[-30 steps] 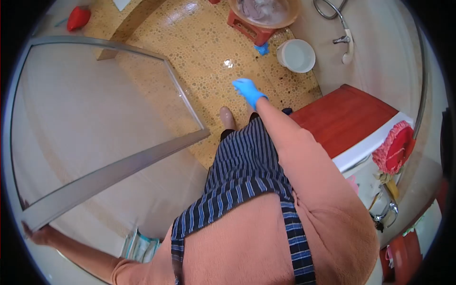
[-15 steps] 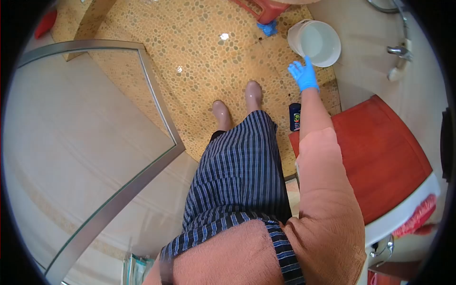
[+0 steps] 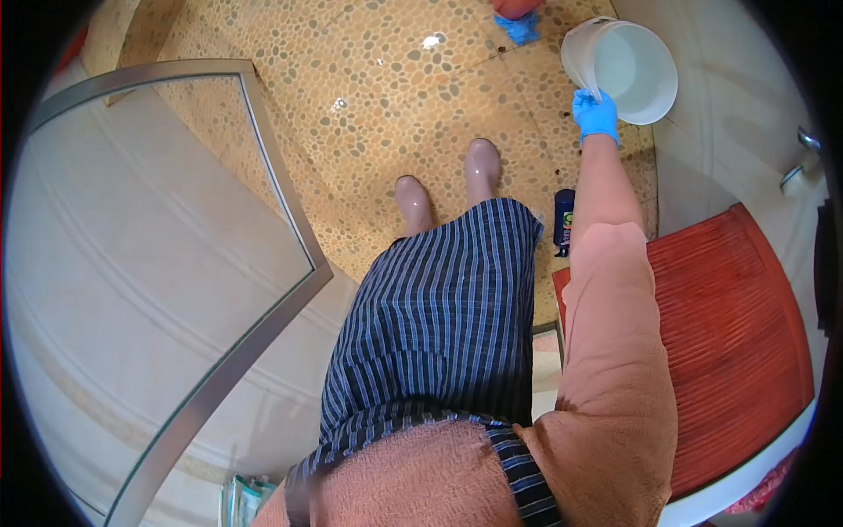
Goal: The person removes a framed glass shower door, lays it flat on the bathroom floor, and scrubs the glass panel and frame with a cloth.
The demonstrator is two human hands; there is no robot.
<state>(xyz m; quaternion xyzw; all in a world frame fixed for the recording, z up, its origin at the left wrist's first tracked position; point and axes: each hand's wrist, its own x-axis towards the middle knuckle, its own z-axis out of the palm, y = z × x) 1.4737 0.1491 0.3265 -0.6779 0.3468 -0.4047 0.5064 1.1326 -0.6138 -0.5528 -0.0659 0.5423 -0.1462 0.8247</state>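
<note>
My right hand (image 3: 596,117), in a blue glove, reaches forward to the near side of a white bucket (image 3: 576,54). Its fingers are closed at the rim on what looks like the bucket's handle; the fingertips are partly hidden. Clear or pale liquid is visible inside the bucket, which stands on the pebble-patterned floor (image 3: 404,97) against the wall. Beside my forearm, a dark blue bottle (image 3: 563,220) with a coloured label is on the floor. My left hand is out of view.
A glass door with a metal frame (image 3: 283,198) stands at left. At right is a red cabinet (image 3: 702,351) under a white basin edge. A crumpled blue item (image 3: 521,29) lies by a red object (image 3: 516,7) at the top. A tap (image 3: 808,139) juts from the right wall.
My right hand has moved forward from spread fingers short of the bucket to a closed grip at its near rim. The camera view has shifted, too.
</note>
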